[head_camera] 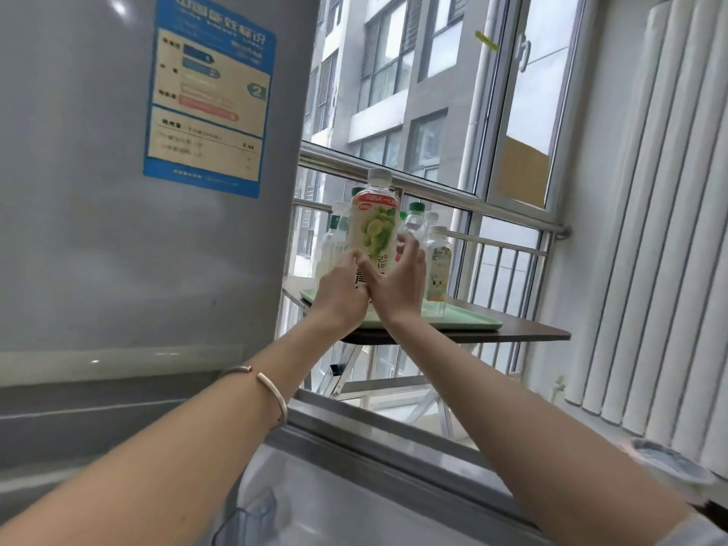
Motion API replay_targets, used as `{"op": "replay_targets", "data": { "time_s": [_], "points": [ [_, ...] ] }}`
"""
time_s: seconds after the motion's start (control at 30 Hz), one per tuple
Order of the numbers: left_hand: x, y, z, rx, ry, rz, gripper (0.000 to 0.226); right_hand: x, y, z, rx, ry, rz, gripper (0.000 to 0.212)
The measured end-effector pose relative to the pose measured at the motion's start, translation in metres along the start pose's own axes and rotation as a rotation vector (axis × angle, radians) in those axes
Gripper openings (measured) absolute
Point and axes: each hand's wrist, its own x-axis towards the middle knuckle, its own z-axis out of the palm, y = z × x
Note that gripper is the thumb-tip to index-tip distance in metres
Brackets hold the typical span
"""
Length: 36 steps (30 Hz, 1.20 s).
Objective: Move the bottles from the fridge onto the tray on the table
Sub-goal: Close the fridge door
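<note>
A clear bottle with a green grape label and white cap is held up in front of the tray. My left hand grips its lower left side and my right hand cups its lower right side, so the bottle's base is hidden. Behind it a pale green tray lies on a dark brown table by the window. Several other bottles stand on the tray, among them one with a yellow-white label and one with a green cap.
The grey fridge door with a blue energy label fills the left. An open fridge compartment edge runs below my arms. A metal window railing stands behind the table, and a white radiator is at the right.
</note>
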Motion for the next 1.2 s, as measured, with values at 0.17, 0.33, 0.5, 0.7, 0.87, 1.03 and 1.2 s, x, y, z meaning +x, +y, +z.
{"op": "replay_targets", "data": {
  "time_s": [0.17, 0.33, 0.5, 0.7, 0.87, 1.03, 1.2],
  "points": [
    [-0.038, 0.010, -0.020, -0.052, -0.027, 0.077, 0.049, -0.041, -0.025, -0.011, -0.011, 0.014, -0.067, 0.013],
    [-0.080, -0.002, -0.049, 0.030, -0.154, -0.026, 0.058, -0.090, -0.056, -0.018, -0.116, -0.223, 0.052, 0.011],
    [-0.119, 0.004, -0.060, 0.035, -0.360, -0.105, 0.064, -0.132, -0.082, -0.058, -0.272, -0.397, 0.233, 0.024],
    [-0.141, 0.035, -0.018, 0.027, -0.427, -0.037, 0.061, -0.141, -0.073, -0.125, -0.398, -0.400, 0.258, 0.028],
    [-0.163, 0.066, 0.038, -0.025, -0.341, 0.042, 0.061, -0.132, -0.043, -0.177, -0.473, -0.362, 0.189, 0.029],
    [-0.176, 0.059, 0.069, 0.093, -0.425, 0.068, 0.062, -0.147, -0.019, -0.203, -0.569, -0.447, 0.213, 0.033],
    [-0.193, 0.054, 0.077, 0.251, -0.518, 0.118, 0.052, -0.170, -0.008, -0.220, -0.587, -0.519, 0.267, 0.035]
  ]
}}
